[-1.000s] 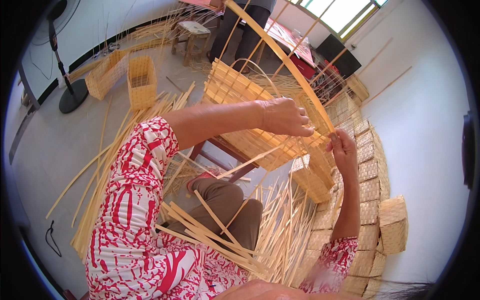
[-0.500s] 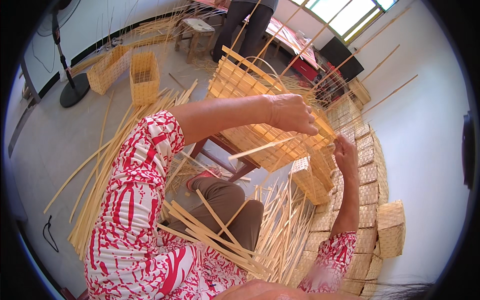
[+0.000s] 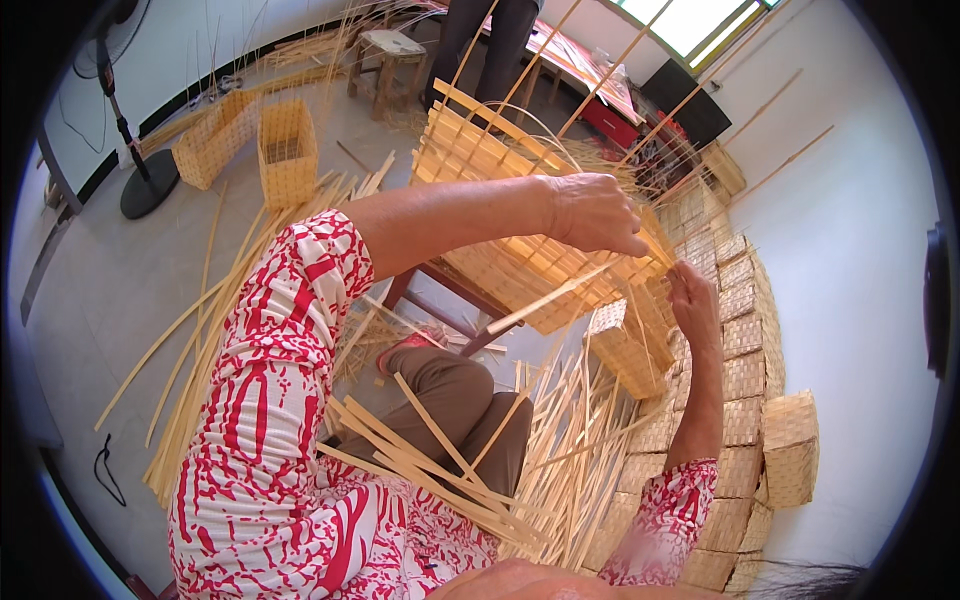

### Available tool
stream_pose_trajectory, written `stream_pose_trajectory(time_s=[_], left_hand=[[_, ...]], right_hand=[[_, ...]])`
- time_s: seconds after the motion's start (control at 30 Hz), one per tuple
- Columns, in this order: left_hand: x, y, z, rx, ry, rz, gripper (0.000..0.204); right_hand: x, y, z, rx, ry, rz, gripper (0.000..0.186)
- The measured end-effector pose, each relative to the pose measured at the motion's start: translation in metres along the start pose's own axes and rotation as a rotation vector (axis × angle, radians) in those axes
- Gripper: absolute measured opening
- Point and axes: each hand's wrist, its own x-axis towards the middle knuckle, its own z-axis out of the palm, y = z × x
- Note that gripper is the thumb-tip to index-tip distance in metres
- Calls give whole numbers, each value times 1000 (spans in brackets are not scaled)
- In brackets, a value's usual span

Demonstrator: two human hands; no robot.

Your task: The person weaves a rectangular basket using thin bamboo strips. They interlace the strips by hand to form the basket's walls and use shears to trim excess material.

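A half-woven bamboo basket (image 3: 520,285) lies tilted on a dark red wooden stool (image 3: 470,285) ahead of me, its long uprights sticking out toward the far wall. My left hand (image 3: 597,215) is over its right part, fingers curled closed; what they grip is hidden behind the hand. Below those fingers a loose pale bamboo strip (image 3: 550,300) juts out toward the lower left. At the basket's right corner, my right hand (image 3: 693,300) pinches a bamboo strip with thumb and fingers. More cut strips (image 3: 430,475) lie across my lap.
Finished woven baskets (image 3: 735,400) stand in rows along the right wall. Loose strips (image 3: 570,450) cover the floor beside my knees. Two baskets (image 3: 287,160), a fan stand (image 3: 150,185) and a small stool (image 3: 388,55) are at the far left. Another person's legs (image 3: 485,50) show beyond.
The loose strip's end has shifted right and slightly down. My left hand has moved slightly up and right; the right hand stays by the basket's corner.
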Motion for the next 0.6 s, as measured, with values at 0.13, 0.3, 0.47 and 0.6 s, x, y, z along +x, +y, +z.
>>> stream_pose_trajectory(time_s=[0.13, 0.3, 0.47, 0.6], left_hand=[[5, 0, -3, -22, 12, -3, 17], [1, -1, -11, -35, -18, -37, 17], [9, -10, -17, -107, 2, -131, 25], [35, -55, -14, -291, 770, -386, 65]], right_hand=[[4, 0, -3, 64, -34, 34, 7], [14, -6, 11, 141, -3, -53, 7], [14, 2, 14, 109, -51, -29, 6], [1, 19, 2, -184, -89, 60, 10]])
